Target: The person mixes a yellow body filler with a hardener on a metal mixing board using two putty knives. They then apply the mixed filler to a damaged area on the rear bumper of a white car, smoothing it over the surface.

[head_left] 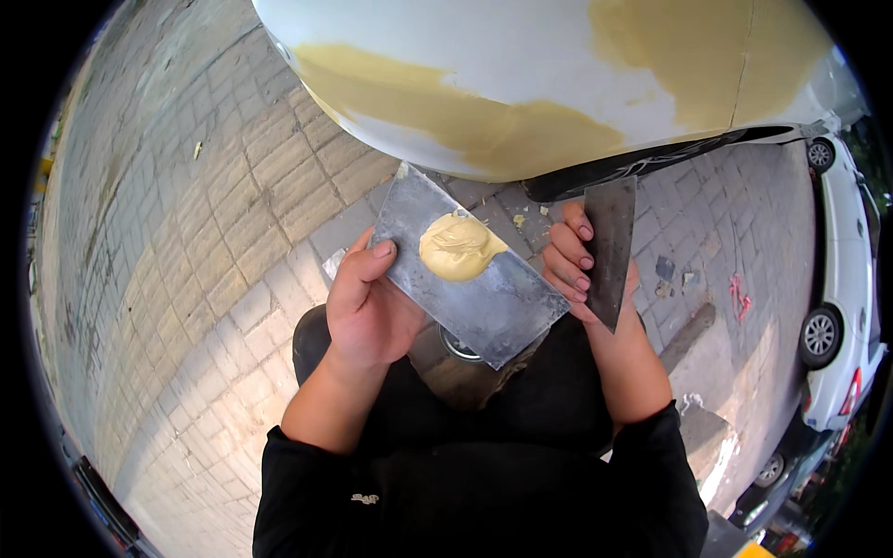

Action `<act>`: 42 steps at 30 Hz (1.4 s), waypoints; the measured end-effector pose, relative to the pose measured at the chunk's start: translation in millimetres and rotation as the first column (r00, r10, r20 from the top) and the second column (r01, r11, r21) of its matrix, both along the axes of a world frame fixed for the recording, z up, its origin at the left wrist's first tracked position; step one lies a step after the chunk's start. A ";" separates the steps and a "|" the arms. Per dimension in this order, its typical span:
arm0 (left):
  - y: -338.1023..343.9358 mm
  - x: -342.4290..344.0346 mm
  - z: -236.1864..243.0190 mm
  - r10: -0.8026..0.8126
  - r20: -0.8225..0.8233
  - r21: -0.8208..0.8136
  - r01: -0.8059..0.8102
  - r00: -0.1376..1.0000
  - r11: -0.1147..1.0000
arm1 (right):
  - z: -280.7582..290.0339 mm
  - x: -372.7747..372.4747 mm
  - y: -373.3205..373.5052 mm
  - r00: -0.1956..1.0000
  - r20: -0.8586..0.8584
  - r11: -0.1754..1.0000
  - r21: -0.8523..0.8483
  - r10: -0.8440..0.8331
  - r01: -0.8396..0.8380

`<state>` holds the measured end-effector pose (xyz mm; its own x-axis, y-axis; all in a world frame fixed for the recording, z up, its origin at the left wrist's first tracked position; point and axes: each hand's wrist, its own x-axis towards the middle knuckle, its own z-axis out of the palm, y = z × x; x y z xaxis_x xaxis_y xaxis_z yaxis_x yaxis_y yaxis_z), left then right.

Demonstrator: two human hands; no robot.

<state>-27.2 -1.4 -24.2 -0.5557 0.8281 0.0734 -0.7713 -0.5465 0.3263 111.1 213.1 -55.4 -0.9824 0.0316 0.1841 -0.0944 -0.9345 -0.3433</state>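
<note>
Holding the grey metal plate [510, 312] by its nine o'clock side, my left grip [372, 302] is pinched with the thumb on top, the other fingers mostly hidden beneath. Tan filler [460, 246] sits in one lump just toward twelve o'clock from the plate's middle. At three o'clock from it, my right grip [570, 265] curls round a dark flat blade [610, 251], tilted and apart from the lump. I judge the step in hand as readying filler; at twelve o'clock is a white car panel [391, 46], patched tan. The next move seems to call for a steady plate and a low blade angle.
</note>
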 end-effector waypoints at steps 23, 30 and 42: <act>-1.0 22.7 -9.8 0.084 -0.756 -0.338 -0.498 0.649 0.798 | 52.8 -0.9 -45.2 0.592 -0.803 -0.727 0.447 -0.068 0.522; 3.6 27.6 -7.0 0.148 -0.681 -0.365 -0.508 0.717 0.780 | 50.3 -2.8 -48.7 0.654 -0.753 -0.739 0.479 -0.069 0.473; 7.4 28.1 -6.6 0.194 -0.673 -0.388 -0.565 0.713 0.729 | 43.2 -4.5 -49.6 0.643 -0.757 -0.681 0.531 -0.114 0.504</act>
<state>0.9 6.0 -30.8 -0.8335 0.5436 0.0992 -0.1062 -0.3338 0.9367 106.6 163.5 -12.2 -0.7223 -0.0425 0.6903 -0.3336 0.8957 -0.2939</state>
